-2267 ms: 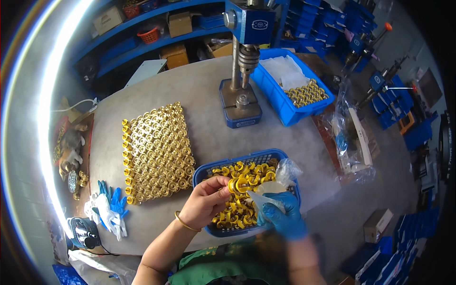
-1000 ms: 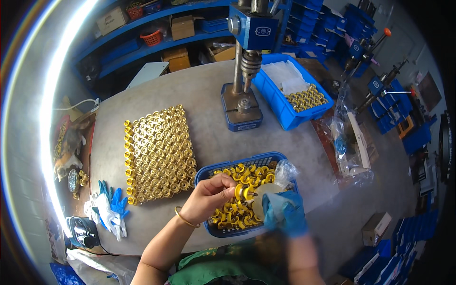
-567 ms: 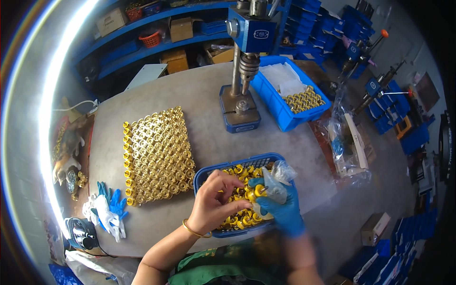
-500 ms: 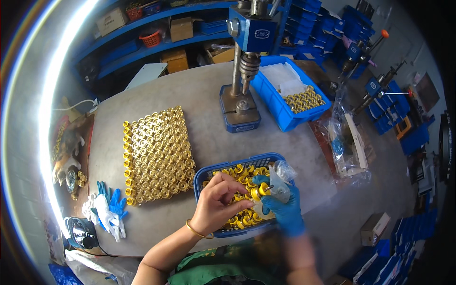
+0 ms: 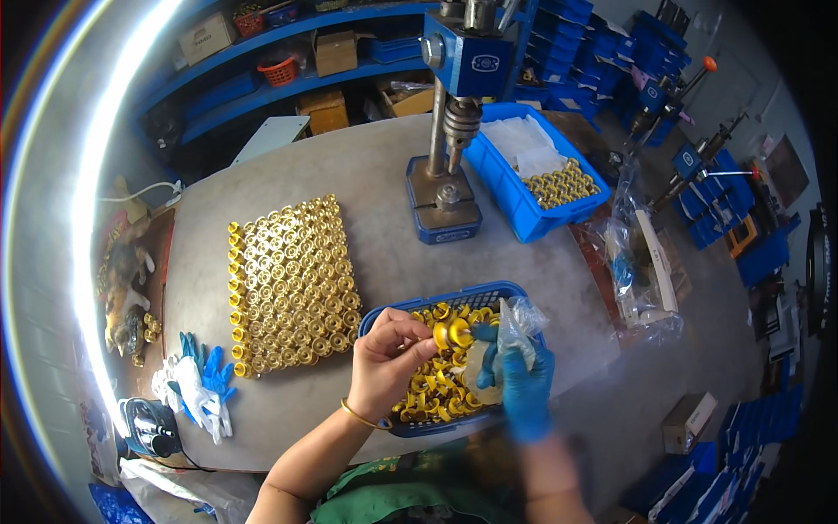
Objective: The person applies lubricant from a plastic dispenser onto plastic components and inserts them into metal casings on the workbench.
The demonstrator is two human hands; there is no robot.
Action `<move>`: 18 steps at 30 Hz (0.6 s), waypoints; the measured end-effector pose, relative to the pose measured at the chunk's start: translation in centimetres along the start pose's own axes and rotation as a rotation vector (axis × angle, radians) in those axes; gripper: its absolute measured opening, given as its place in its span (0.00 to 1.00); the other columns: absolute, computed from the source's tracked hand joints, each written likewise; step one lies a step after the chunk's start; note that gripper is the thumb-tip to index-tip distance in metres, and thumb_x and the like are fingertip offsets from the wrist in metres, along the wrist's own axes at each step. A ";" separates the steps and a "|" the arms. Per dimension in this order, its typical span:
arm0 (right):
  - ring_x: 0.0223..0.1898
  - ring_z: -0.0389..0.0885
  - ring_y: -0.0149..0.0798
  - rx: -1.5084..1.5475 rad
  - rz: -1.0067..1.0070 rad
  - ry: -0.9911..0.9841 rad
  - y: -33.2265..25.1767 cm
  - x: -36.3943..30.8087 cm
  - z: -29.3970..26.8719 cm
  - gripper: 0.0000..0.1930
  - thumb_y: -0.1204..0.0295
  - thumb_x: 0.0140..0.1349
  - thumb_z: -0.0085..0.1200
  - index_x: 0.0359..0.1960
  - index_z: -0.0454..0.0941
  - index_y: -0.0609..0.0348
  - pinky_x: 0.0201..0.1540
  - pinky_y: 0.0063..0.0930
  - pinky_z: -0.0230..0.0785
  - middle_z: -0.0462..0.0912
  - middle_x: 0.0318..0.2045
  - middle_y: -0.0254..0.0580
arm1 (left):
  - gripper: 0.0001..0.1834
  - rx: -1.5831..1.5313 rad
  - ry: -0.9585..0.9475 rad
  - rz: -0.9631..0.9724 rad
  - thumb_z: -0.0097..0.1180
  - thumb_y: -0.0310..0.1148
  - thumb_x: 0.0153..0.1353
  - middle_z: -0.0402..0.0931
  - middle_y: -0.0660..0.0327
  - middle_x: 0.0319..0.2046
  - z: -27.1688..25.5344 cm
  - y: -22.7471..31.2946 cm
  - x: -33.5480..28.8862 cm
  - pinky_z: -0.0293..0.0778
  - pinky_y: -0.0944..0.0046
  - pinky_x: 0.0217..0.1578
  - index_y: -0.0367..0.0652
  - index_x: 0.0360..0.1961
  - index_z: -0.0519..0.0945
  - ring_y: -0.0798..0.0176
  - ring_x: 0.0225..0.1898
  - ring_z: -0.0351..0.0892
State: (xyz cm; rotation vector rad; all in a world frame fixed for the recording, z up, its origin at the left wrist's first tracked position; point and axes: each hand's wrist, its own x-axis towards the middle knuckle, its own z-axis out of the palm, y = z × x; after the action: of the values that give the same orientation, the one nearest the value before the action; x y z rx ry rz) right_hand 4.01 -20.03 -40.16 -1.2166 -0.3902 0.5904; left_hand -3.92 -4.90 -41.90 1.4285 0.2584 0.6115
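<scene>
My left hand (image 5: 390,358), bare with a gold bangle at the wrist, pinches a shiny brass-yellow knob-like part (image 5: 451,334) between thumb and fingers. Just to its right, my right hand (image 5: 525,380) in a blue glove is closed on a crumpled whitish cloth or plastic film (image 5: 520,325). Its fingertips come close to a thin pin at the part's right end; whether they touch it I cannot tell. Both hands are above a blue plastic basket (image 5: 370,325) filled with loose yellow parts (image 5: 439,384).
Rows of brass parts (image 5: 292,288) stand packed on the grey table (image 5: 375,183) at left. A blue press (image 5: 445,196) stands behind the basket, beside a blue bin (image 5: 532,229) with paper and brass parts. Gloves (image 5: 201,384) lie at the left edge.
The yellow part has shifted left and slightly up, out of my right hand's grasp and into my left hand's fingertips. My right hand keeps the crumpled cloth or film.
</scene>
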 end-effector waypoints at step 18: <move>0.12 0.65 0.23 0.046 0.117 -0.285 -0.6 -0.1 -1.4 0.05 0.73 0.58 0.48 0.30 0.71 0.61 0.14 0.15 0.57 0.70 0.13 0.31 | 0.03 -0.421 -0.247 -0.330 0.55 0.25 0.54 0.64 0.68 0.34 -1.3 -0.5 0.4 0.63 0.77 0.33 0.37 0.30 0.75 0.76 0.31 0.63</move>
State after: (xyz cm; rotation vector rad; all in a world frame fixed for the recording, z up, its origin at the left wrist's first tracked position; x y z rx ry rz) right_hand 4.83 -21.31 -39.99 -1.1187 -0.5442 0.8740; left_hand -4.12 -3.62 -42.50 1.0111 0.1523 0.1981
